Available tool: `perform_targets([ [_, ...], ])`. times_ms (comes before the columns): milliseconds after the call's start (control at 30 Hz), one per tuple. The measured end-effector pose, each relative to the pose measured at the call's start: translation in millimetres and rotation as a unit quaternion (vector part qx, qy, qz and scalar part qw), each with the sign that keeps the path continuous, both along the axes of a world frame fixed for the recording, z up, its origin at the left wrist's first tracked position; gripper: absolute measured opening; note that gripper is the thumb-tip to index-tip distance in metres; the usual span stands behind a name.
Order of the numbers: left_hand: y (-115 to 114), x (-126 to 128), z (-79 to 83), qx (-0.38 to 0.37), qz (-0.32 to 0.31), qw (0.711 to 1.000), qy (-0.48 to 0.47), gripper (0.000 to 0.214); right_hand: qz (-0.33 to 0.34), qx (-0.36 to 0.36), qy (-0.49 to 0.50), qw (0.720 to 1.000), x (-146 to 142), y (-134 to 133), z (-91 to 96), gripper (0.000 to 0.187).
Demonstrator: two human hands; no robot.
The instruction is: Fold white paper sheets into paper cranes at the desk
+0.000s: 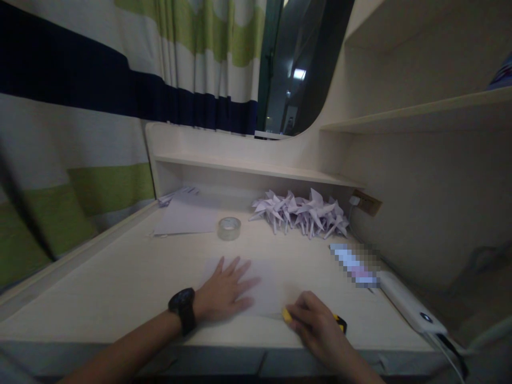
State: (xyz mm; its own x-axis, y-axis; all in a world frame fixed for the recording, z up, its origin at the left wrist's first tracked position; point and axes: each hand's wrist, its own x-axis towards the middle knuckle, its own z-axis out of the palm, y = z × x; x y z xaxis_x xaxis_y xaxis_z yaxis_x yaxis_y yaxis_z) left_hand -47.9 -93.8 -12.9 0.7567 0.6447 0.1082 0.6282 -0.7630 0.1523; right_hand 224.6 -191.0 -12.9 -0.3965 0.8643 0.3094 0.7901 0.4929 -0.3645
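Observation:
My left hand [230, 290] lies flat with fingers spread on a white sheet of paper [266, 280] on the desk; a dark watch is on that wrist. In my right hand [316, 322] is a yellow and black utility knife [287, 314], gripped low beside the sheet's near right corner. The knife's front points left toward the paper's edge, and its black rear end shows behind my fingers. Whether the blade touches the paper I cannot tell. Beyond my left hand a roll of clear tape [229, 229] rests on the desk.
A stack of white paper [186, 213] lies at the back left. Several folded paper pinwheels [302, 210] are heaped at the back right, below a shelf [248, 169]. To the right are a pixelated phone [354, 265] and a long white device [412, 304] with cables.

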Motion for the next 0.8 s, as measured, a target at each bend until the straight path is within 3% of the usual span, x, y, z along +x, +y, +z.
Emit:
perform_targets([
  [333,0,0,0.9,0.000,0.002,1.000,0.004,0.057,0.006,0.014,0.007,1.000,-10,1,2.4,0.023],
  [633,-1,1,-0.7,-0.003,0.007,1.000,-0.008,0.057,0.011,-0.016,0.023,1.000,-8,-9,1.6,0.020],
  [800,7,-9,6.1,-0.005,0.036,0.999,-0.011,0.074,0.024,-0.038,0.024,0.999,-2,-9,3.4,0.019],
])
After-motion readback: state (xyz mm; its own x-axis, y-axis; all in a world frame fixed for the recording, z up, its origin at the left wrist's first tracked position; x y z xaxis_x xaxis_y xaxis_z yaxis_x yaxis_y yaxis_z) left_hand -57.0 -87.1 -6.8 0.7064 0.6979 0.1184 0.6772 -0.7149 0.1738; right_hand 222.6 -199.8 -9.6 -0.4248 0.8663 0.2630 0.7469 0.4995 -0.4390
